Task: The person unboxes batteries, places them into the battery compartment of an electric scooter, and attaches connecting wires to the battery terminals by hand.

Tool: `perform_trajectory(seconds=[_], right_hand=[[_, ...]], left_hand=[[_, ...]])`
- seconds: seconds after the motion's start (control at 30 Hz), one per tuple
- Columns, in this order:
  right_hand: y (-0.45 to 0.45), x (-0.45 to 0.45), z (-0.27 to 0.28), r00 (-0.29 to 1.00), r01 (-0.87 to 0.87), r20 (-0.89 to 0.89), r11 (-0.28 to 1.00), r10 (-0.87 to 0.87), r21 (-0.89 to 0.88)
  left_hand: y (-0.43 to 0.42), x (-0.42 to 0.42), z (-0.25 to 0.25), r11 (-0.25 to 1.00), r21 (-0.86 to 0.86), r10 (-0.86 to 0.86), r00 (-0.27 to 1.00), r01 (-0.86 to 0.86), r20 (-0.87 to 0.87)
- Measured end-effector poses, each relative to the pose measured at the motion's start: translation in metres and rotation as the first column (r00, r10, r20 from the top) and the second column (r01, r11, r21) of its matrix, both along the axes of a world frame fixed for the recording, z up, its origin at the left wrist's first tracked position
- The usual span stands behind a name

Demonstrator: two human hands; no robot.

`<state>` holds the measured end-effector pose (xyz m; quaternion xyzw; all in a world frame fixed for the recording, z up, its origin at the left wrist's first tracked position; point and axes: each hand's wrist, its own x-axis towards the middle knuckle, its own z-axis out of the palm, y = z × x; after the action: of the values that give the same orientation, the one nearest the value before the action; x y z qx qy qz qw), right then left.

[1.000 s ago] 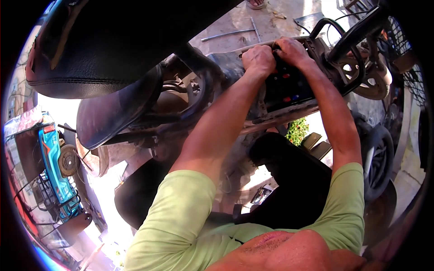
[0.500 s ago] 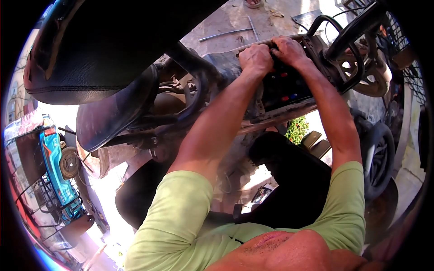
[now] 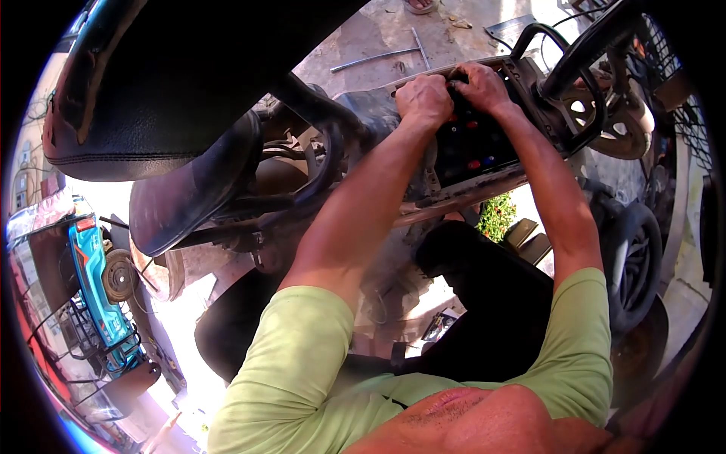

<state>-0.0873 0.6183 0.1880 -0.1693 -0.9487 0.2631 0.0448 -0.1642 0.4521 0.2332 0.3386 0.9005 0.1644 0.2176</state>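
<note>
My left hand (image 3: 423,99) is closed, knuckles up, at the far side of an open compartment in a vehicle's floor. Right beside it, my right hand (image 3: 481,86) is curled with fingers pointing down and inward. Whatever the fingertips grip is hidden beneath both hands. Below them in the compartment sits a black battery-like block (image 3: 467,147) with small red and blue parts on its top. A metal frame rail (image 3: 473,191) edges the near side of the opening.
A black padded seat (image 3: 174,91) looms at upper left. Black tubing (image 3: 594,53) rises at right, near a wheel (image 3: 635,257). A T-shaped metal bar (image 3: 378,59) lies on the ground beyond. A blue vehicle (image 3: 102,284) stands at far left, and someone's foot (image 3: 420,6) shows at the top.
Both hands stay at the same spot over the compartment, with only a slight shift of the fingers. The view has moved a little.
</note>
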Motion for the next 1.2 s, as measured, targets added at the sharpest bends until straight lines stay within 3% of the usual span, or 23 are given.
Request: perform_trajectory(seconds=[0.33,0.43,0.63,0.93,1.2], right_hand=[[0.010,0.000,-0.012,0.996,-0.079,-0.042,0.995,0.082,0.062],[0.006,0.001,-0.014,0.998,-0.018,-0.054,0.994,0.024,0.104],[0.003,0.002,-0.007,0.994,-0.086,-0.060,0.994,0.090,0.066],[0.000,0.001,-0.003,0.999,-0.037,-0.002,0.993,0.037,0.110],[0.014,-0.001,-0.014,0.999,-0.040,-0.023,0.999,0.040,-0.034]], left_hand=[[-0.002,0.000,0.001,1.000,0.019,-0.011,1.000,0.011,-0.004],[-0.002,0.000,0.002,1.000,0.022,-0.010,1.000,0.010,-0.003],[-0.001,0.000,0.001,1.000,0.017,-0.007,1.000,0.007,-0.006],[-0.002,0.000,0.004,1.000,0.016,-0.009,1.000,0.008,0.017],[-0.002,0.000,0.003,1.000,0.029,-0.009,1.000,0.009,0.008]])
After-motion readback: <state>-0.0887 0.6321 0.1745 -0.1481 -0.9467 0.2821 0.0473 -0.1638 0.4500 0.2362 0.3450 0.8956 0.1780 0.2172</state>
